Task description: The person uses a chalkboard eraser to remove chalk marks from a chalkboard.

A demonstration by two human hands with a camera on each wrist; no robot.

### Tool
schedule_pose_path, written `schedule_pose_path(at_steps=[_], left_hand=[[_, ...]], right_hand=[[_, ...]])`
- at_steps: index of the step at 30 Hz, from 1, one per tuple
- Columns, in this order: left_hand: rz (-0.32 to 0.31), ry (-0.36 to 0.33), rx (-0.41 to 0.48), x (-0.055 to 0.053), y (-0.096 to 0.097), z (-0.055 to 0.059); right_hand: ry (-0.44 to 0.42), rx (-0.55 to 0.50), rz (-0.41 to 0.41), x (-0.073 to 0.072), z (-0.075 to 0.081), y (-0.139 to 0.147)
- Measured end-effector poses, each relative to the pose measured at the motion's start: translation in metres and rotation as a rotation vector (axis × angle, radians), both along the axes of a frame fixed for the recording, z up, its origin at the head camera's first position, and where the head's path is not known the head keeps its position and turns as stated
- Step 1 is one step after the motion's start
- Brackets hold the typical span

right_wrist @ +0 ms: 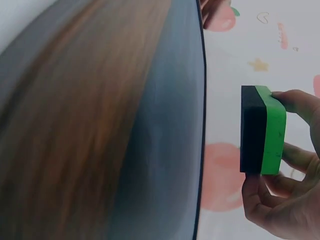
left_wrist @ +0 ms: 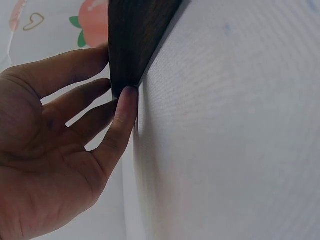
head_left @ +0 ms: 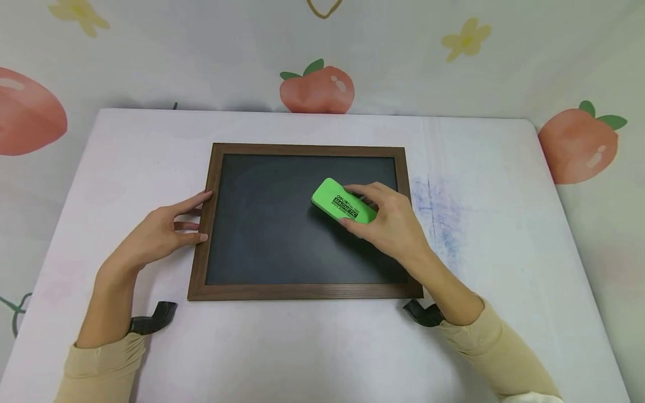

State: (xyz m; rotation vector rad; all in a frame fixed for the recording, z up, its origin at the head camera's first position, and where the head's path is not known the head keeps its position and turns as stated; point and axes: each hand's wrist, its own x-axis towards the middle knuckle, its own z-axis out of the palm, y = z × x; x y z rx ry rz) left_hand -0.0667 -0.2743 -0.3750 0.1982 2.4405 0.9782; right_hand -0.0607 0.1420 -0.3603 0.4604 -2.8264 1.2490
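Observation:
A small chalkboard (head_left: 267, 229) with a brown wooden frame (head_left: 302, 291) lies flat on the white table. Its dark surface bears faint smudges. Against the frame's left side rest the fingertips and thumb of my left hand (head_left: 162, 230), fingers spread and nearly straight; the left wrist view shows them touching its outer edge (left_wrist: 132, 42). My right hand (head_left: 398, 224) grips a green whiteboard eraser (head_left: 342, 204) by its long sides, thumb opposite the fingers. The eraser is raised over the board's right half, and its black felt underside (right_wrist: 253, 132) faces the board with a gap between.
Blue smudges (head_left: 443, 218) mark the white table (head_left: 322, 347) right of the board. A fruit-and-flower printed backdrop (head_left: 201, 50) stands behind the table. Black wrist mounts (head_left: 153, 319) sit at both wrists, close to the board's lower corners.

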Motion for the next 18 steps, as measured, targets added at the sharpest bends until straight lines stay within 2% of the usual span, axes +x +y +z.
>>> schedule_pose_path(at_steps=[18], left_hand=[[0.014,0.001,0.027,0.005,-0.002,-0.001]], right_hand=[[0.006,0.03,-0.161,0.001,-0.004,0.038]])
